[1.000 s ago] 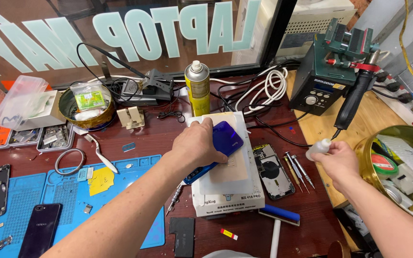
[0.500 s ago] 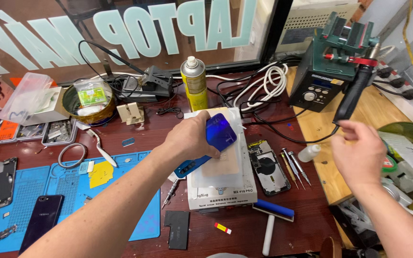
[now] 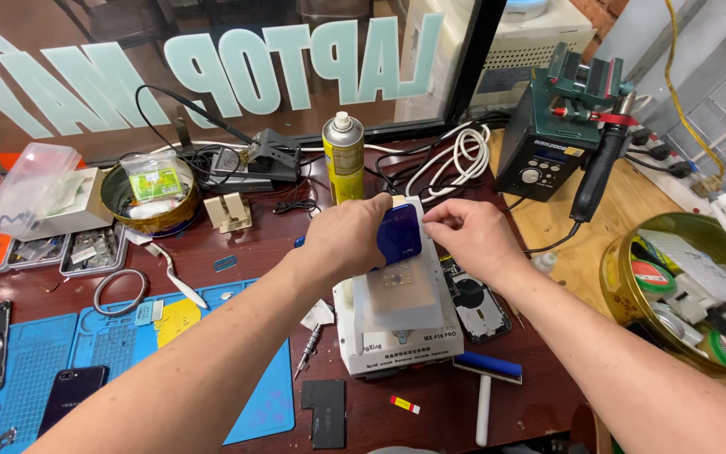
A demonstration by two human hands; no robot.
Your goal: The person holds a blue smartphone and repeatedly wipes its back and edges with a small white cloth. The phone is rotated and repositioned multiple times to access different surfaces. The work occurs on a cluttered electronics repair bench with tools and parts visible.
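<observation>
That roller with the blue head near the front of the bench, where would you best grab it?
By the white handle of the roller, from above: it lies flat, pointing at the bench's near edge, with bare wood either side. The blue head sits close against the white heating box, leaving fingers less room there.

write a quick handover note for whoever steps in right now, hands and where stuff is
Left hand: grips the shiny blue phone, holding it over the back of the white box-shaped heating plate machine.
Right hand: fingertips pinched at the phone's right edge; whether they hold anything small cannot be told.
Nearby: an opened phone body lies right of the machine, a blue-headed roller with a white handle in front, a yellow spray can behind.
Done: phone is at the machine.
Left: phone is not yet flat on the plate.
</observation>
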